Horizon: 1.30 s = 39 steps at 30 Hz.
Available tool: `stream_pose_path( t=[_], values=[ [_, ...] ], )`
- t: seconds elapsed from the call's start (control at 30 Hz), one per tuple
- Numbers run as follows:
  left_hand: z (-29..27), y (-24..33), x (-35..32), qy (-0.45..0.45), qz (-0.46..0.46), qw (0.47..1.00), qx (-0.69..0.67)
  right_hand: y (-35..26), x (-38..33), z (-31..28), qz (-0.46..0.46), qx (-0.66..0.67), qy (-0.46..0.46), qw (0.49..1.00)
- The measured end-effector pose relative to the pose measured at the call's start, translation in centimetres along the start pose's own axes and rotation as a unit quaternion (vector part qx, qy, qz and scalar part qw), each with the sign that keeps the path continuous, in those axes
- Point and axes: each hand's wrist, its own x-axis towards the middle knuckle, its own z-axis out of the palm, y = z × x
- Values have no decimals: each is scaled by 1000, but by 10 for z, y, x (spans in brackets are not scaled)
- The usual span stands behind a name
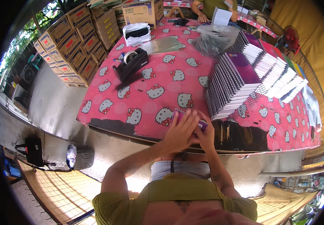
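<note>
A purple-covered spiral notebook is at the front edge of the table, mostly hidden under my hands. My left hand lies across its top with the fingers stretched out. At its right side my right hand grips the notebook, thumb over the cover. Just beyond, to the right, stands a tall stack of purple spiral notebooks with the bindings facing left. More stacks of spiral notebooks in red, green and other colours run behind it.
Pink cat-print sheeting covers the table, torn along the front edge. A black tape dispenser, clear plastic sheets and a grey plastic bag lie farther back. Cartons are piled at left. Across the table another person handles a white booklet.
</note>
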Motion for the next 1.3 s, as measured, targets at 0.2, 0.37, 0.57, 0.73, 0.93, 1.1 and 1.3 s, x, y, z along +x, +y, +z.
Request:
stream_pose_path(
  t=[0.2,0.37,0.57,0.73,0.93,1.1,1.3],
  values=[
    [-12,-20,14,56,-46,997,37,22,7,-2,-13,-72,-75,994],
    [-19,-34,10,-174,-46,984,2,31,9,-8,18,-101,-145,984],
    [12,-11,-39,-67,38,996,35,24,10,-3,-2,-121,-130,984],
    [-3,-17,-3,-21,-23,995,95,32,21,-1,-43,-151,-145,977],
    [3,-9,-10,-17,-26,997,71,39,20,0,-73,-141,-144,977],
    [12,-12,-18,-28,-6,998,56,40,17,2,-29,-90,-143,985],
    [-6,-31,-1,0,-30,999,26,40,15,4,-4,-202,-155,967]
  ],
)
